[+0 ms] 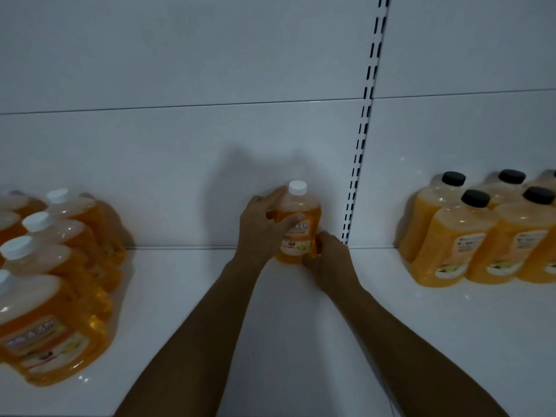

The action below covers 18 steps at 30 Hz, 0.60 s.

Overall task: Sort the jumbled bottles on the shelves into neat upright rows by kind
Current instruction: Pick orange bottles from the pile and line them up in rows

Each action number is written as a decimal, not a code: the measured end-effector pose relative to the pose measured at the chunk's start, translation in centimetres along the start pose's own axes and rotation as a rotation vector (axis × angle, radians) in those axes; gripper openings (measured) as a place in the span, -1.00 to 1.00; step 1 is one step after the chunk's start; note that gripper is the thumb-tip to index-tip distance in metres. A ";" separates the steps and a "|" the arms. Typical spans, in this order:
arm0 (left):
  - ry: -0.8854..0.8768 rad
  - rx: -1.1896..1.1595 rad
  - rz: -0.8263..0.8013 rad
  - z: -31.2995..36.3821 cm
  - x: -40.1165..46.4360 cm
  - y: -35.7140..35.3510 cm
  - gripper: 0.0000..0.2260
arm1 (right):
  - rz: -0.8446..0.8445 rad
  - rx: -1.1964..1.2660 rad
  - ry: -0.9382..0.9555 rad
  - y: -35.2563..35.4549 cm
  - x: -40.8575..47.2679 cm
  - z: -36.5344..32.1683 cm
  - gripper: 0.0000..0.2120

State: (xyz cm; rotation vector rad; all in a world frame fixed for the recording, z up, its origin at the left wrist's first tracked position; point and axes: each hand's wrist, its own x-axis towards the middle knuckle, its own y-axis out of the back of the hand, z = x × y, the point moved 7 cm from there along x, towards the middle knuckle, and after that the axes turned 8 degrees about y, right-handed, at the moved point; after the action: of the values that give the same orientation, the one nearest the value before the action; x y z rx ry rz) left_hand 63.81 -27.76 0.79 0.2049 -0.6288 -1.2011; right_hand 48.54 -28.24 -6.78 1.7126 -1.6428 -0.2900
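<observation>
While both hands steady it, one white-capped bottle (pixel 298 224) stands upright at the back of the shelf (pixel 270 326), close to the rear panel.

Left hand (pixel 264 227): wraps the bottle's upper body from 9 o'clock, fingers curled round the shoulder and thumb across the label.

Right hand (pixel 326 260): grips the bottle's base from 4 o'clock, fingers curled against the lower edge.

White-capped group (pixel 54 281): stands at 9 o'clock, well apart from the held bottle; same cap and orange fill, so probably its kind.

Black-capped group (pixel 481 236): stands at 3 o'clock, beyond the slotted upright (pixel 358 164); upright, in rows.

Weight: looks nearly full of orange liquid, so likely heavy for its size.

Wall: clear plastic, probably stiff enough to squeeze lightly, not fragile.

Surface: glossy plastic and smooth label, likely slippery.

Best hold: round the waist or shoulder, a second hand under the base; the cap alone seems a poor grip.

Risk: tall and narrow, it may tip if slid by the top.
</observation>
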 end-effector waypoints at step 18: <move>0.124 0.132 0.328 -4.7 -13.3 15.2 -0.79 | -0.378 0.362 0.480 -12.1 -5.9 -15.5 -0.66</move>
State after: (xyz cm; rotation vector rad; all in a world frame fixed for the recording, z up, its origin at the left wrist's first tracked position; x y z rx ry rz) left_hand 75.80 -10.86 -0.49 0.2745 -0.6066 -0.8258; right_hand 66.54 -18.40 -5.38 2.1571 -1.0596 0.2491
